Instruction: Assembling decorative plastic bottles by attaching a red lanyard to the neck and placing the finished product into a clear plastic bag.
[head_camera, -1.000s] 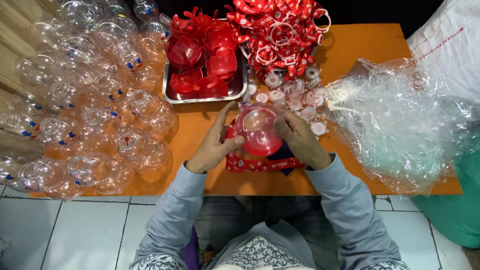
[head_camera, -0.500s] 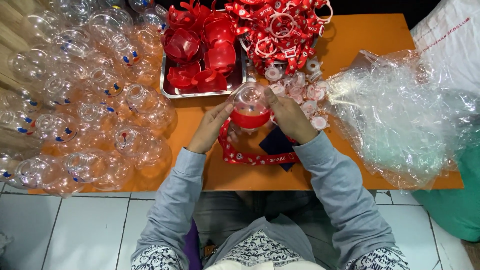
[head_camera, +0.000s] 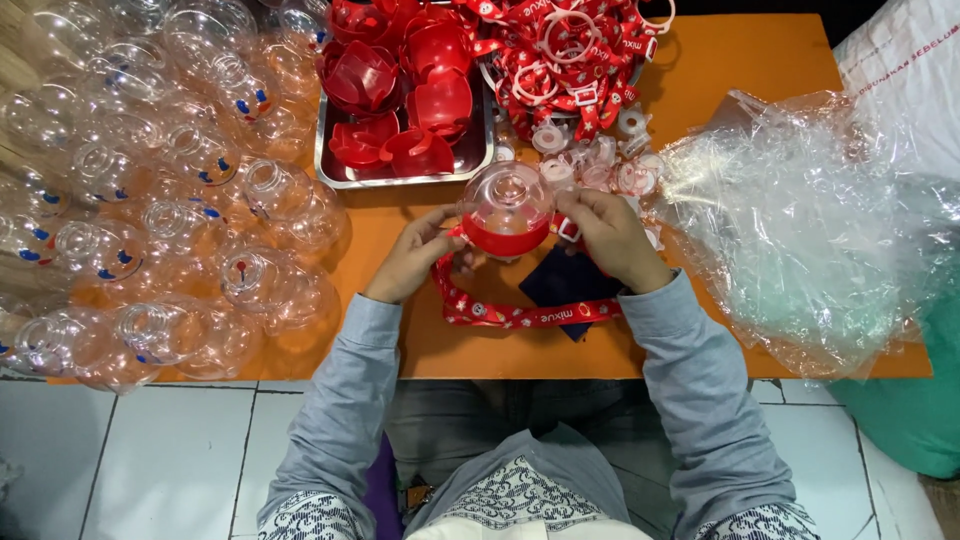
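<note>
A clear globe (head_camera: 506, 205) with red base, red patterned strap (head_camera: 520, 315), orange table (head_camera: 760, 60), grey sleeves (head_camera: 345, 400).

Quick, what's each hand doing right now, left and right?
Left hand: closed on the clear round bottle with red base, at its left side by the red strap.
Right hand: closed on the same bottle's right side.

An orange table (head_camera: 760, 60) is seen from nine to three o'clock, lit evenly. White floor tiles (head_camera: 170, 460) with dark grout are laid at six o'clock, and a green bag (head_camera: 900, 420) at four.
</note>
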